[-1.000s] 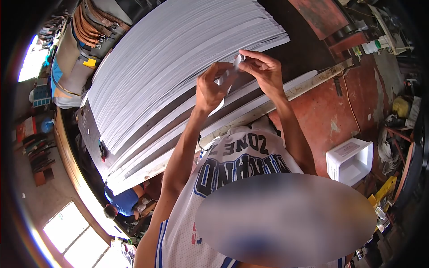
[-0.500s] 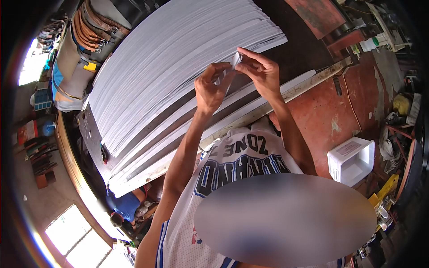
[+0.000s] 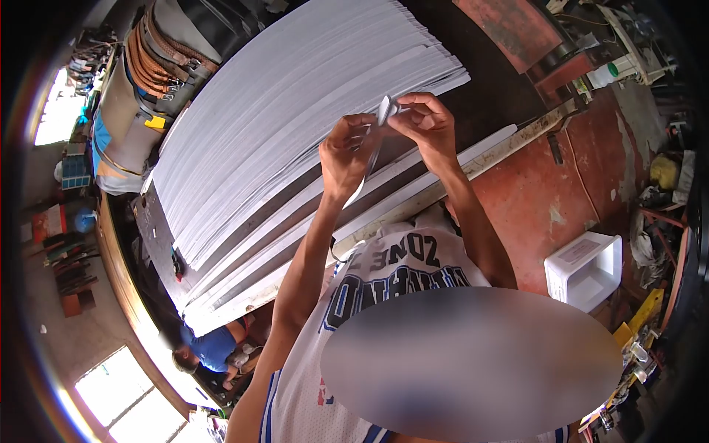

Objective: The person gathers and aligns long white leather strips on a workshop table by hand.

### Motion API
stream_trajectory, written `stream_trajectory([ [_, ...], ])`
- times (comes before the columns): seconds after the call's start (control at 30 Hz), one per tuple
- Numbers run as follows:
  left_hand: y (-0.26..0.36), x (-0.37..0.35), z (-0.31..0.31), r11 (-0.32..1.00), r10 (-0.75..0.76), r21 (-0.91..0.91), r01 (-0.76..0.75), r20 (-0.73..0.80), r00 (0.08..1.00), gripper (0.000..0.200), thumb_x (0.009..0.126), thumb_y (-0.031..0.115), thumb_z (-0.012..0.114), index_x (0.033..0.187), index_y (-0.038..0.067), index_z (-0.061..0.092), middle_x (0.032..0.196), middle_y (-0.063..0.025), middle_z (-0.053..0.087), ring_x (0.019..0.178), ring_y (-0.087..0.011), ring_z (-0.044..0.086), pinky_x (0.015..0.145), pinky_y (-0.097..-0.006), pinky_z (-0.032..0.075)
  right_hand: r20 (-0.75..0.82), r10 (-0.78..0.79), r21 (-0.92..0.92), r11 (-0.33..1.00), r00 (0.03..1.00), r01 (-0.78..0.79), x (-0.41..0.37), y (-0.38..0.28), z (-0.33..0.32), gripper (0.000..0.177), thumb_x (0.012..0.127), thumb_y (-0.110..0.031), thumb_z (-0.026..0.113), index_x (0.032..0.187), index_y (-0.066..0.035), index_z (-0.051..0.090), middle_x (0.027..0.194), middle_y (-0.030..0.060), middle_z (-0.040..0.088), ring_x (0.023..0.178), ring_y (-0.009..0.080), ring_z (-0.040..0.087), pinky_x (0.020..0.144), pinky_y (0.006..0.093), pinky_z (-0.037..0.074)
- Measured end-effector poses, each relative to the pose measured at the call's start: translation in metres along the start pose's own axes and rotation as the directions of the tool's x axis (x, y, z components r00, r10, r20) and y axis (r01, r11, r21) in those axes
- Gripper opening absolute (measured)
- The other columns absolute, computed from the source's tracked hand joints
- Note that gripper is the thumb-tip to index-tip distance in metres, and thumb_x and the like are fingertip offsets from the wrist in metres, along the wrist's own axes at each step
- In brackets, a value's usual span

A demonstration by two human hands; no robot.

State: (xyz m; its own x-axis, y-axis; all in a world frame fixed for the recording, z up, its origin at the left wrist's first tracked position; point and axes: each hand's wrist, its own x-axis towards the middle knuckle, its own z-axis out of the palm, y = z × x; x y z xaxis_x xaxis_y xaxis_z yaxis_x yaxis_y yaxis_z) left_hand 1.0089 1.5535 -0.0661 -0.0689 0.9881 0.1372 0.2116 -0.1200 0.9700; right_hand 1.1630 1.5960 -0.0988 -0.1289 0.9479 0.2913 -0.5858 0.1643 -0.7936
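Note:
Above the table, both of my hands hold a thin white strip [image 3: 385, 109] that is looped or folded between the fingertips. My left hand [image 3: 346, 153] is closed, with its thumb and fingers pinching near the loop. One length of the strip hangs down past that wrist toward my shirt. My right hand [image 3: 428, 131] pinches the other side of the loop between thumb and fingers. Beneath and beyond the hands, many long white strips [image 3: 295, 111] lie side by side on the dark table. A few separate strips [image 3: 288, 236] lie closer to me along its near edge.
Brown belts [image 3: 144, 63] are draped over a padded form at left. A small tool [image 3: 177, 266] lies near the table's left end. A person in a blue shirt [image 3: 213, 347] is at lower left. A white plastic bin [image 3: 583, 269] stands on the red floor at right.
The looped part of the strip now stands more upright between my hands, and its loose length shows below my left hand. My right index finger has curled in. The view has shifted slightly.

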Motion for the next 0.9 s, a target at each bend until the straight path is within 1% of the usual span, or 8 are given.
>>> stream_trajectory([
  [0.27,-0.010,0.000,-0.002,1.000,0.010,-0.025,-0.009,0.032,0.999,0.021,0.087,0.006,0.068,0.105,-0.003,0.061,0.097,-0.0129,0.070,0.089,-0.0162,0.067,0.079,-0.0293,0.053,-0.008,0.017,-0.022,1.000,1.000,-0.018,0.002,0.004,-0.004,0.034,0.081,0.010,0.067,0.113,0.002,0.057,0.100,0.0094,0.064,0.086,0.0137,0.065,0.075,0.0311,0.060],
  [0.37,0.000,0.002,-0.004,0.989,0.050,0.136,-0.051,0.008,0.999,0.025,0.085,0.005,0.069,0.109,0.000,0.064,0.100,-0.0102,0.070,0.089,-0.0160,0.067,0.079,-0.0306,0.054,-0.030,0.027,-0.062,0.998,0.999,-0.029,0.001,0.005,-0.006,0.036,0.082,0.008,0.067,0.116,0.002,0.058,0.100,0.0092,0.065,0.086,0.0132,0.065,0.075,0.0306,0.060],
  [0.43,0.004,0.003,-0.009,0.947,0.121,0.292,-0.134,0.064,0.991,0.030,0.083,0.003,0.069,0.112,0.005,0.067,0.102,-0.0071,0.069,0.089,-0.0166,0.067,0.078,-0.0314,0.056,-0.037,0.043,-0.072,0.996,0.998,-0.045,0.001,0.004,-0.006,0.036,0.082,0.008,0.067,0.116,0.002,0.060,0.100,0.0091,0.065,0.086,0.0129,0.065,0.076,0.0304,0.060],
  [0.53,-0.003,0.005,-0.012,0.924,0.205,0.308,-0.227,0.105,0.973,0.033,0.082,0.001,0.069,0.115,0.009,0.068,0.101,-0.0063,0.069,0.090,-0.0167,0.067,0.080,-0.0317,0.055,-0.056,0.057,-0.046,0.997,0.997,-0.060,0.003,0.003,-0.005,0.031,0.083,0.007,0.067,0.113,0.002,0.062,0.100,0.0089,0.066,0.086,0.0125,0.065,0.076,0.0301,0.060],
  [0.67,-0.003,0.007,-0.011,0.931,0.186,0.301,-0.208,0.100,0.977,0.032,0.083,0.001,0.069,0.114,0.007,0.067,0.101,-0.0071,0.069,0.090,-0.0168,0.067,0.083,-0.0320,0.054,-0.025,0.069,-0.051,0.996,0.997,-0.070,0.006,0.001,-0.002,0.028,0.082,0.005,0.068,0.110,0.003,0.063,0.104,0.0116,0.065,0.087,0.0138,0.065,0.075,0.0299,0.061],
  [0.77,-0.006,0.006,-0.009,0.947,0.223,0.227,-0.230,0.056,0.973,0.025,0.082,0.004,0.068,0.108,0.006,0.069,0.096,-0.0106,0.070,0.082,-0.0195,0.067,0.074,-0.0303,0.051,-0.008,0.074,-0.071,0.995,0.997,-0.074,0.005,0.002,-0.003,0.028,0.083,0.005,0.068,0.111,0.003,0.063,0.104,0.0113,0.065,0.087,0.0135,0.065,0.075,0.0291,0.061],
  [0.83,-0.003,0.005,-0.011,0.968,0.130,0.203,-0.146,0.090,0.987,0.029,0.083,0.002,0.069,0.111,0.003,0.066,0.099,-0.0097,0.070,0.091,-0.0164,0.067,0.085,-0.0311,0.053,0.004,0.071,-0.069,0.995,0.997,-0.071,0.005,0.005,-0.003,0.029,0.083,0.005,0.068,0.111,0.003,0.063,0.104,0.0110,0.065,0.087,0.0133,0.065,0.075,0.0285,0.060],
  [0.9,-0.006,0.006,-0.012,0.967,0.130,0.209,-0.146,0.090,0.987,0.029,0.083,0.002,0.069,0.111,0.003,0.066,0.099,-0.0099,0.070,0.091,-0.0165,0.067,0.085,-0.0309,0.053,0.009,0.046,-0.106,0.993,0.999,-0.045,0.004,0.006,-0.002,0.030,0.083,0.004,0.068,0.112,0.001,0.064,0.104,0.0093,0.066,0.087,0.0120,0.065,0.075,0.0263,0.059],
])
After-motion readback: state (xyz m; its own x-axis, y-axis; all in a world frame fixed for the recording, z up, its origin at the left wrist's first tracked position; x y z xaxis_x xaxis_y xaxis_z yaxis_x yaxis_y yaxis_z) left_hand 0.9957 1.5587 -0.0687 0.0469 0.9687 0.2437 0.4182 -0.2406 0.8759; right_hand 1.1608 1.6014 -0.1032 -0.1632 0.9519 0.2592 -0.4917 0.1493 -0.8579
